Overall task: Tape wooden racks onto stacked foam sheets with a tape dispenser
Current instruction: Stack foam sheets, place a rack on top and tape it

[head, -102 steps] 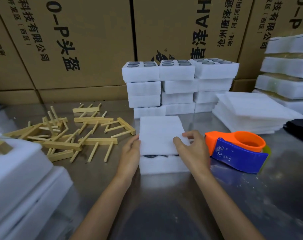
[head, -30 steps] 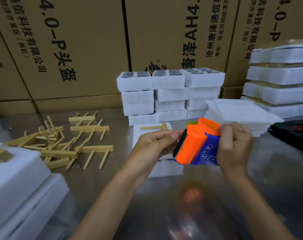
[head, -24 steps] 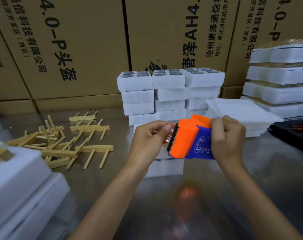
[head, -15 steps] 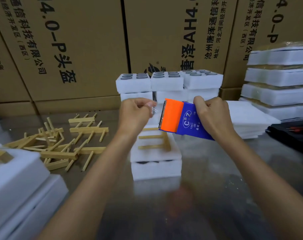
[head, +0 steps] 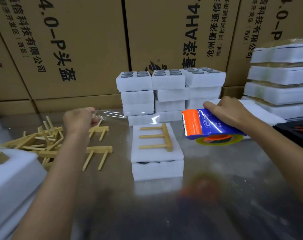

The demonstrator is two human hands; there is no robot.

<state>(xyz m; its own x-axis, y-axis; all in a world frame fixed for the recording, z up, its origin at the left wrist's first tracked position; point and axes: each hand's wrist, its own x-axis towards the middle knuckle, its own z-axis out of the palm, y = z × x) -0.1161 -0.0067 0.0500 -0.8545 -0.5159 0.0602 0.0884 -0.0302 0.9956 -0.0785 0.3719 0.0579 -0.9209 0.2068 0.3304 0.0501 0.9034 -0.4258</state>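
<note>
Pinching the free end of a clear tape strip [head: 126,116], the left hand [head: 78,119] is held up over the left part of the metal table [head: 233,179], its fingers curled tight around that end. The right hand [head: 225,110] grips the tape dispenser [head: 209,125] from above, fingers wrapped over its blue body, with the orange serrated front facing left and the yellowish tape roll [head: 220,140] showing beneath. Between the 2 hands the strip runs stretched and glossy in the air, above and behind the foam sheets. Those stacked foam sheets [head: 157,163] sit in the middle of the table, in 2 white layers with dark shapes showing in the seam between them. On top lies 1 wooden rack [head: 157,136], flat, its bar to the right and 3 pegs pointing left; the tape does not touch it. To the left, a loose pile of wooden racks [head: 48,142] spreads across the table. Behind the stack stand foam blocks [head: 169,90] in 3 columns, with round dark inserts on top. Brown cardboard cartons [head: 78,40] with black print fill the background, and wrapped foam packs [head: 282,75] rise at the right edge.
</note>
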